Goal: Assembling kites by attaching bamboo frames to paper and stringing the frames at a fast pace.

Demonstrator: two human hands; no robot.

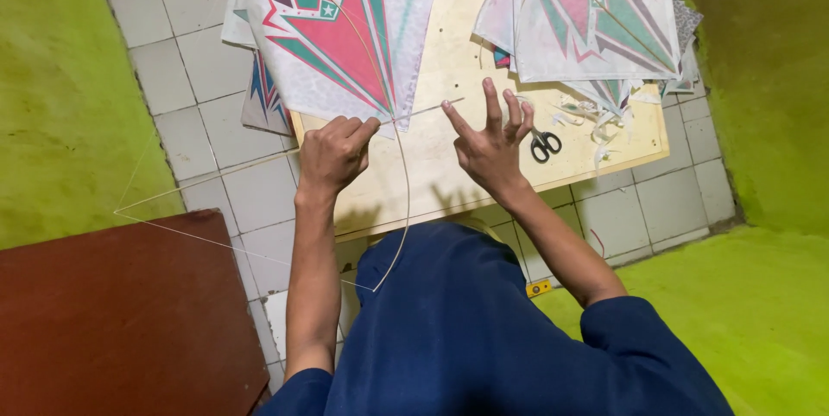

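- The left hand [335, 153] is curled into a closed fist, its fingers pinched on a thin straight stick [413, 112] that runs out past the thumb toward the right hand.
- The right hand [492, 144] has its fingers spread wide and raised; only the thumb and index tip seem to meet the far end of the stick, so it steadies more than it grips.
- A thin bowed stick [404, 183] crosses just under the left fingers and curves down toward the person's lap; a fine string [199, 187] runs off to the left of the left fist and forms a pointed outline over the tiled floor [173, 79].
- Judged from this, the frame is in hand: the two sticks are crossed and strung, but no paper covers this frame yet.
- Just beyond the left knuckles lies a printed kite sheet [345, 31] in red, green and white, flat on the wooden board [449, 62], near the sticks but not visibly fixed to them.
- Beyond the right fingertips is a stack of kite sheets [596, 10], which look like further pieces; whether they are finished cannot be told.
- Black-handled scissors [544, 146] rest just to the right of the right fingers, untouched, with paper scraps [596, 122] near them, so some cutting appears done.
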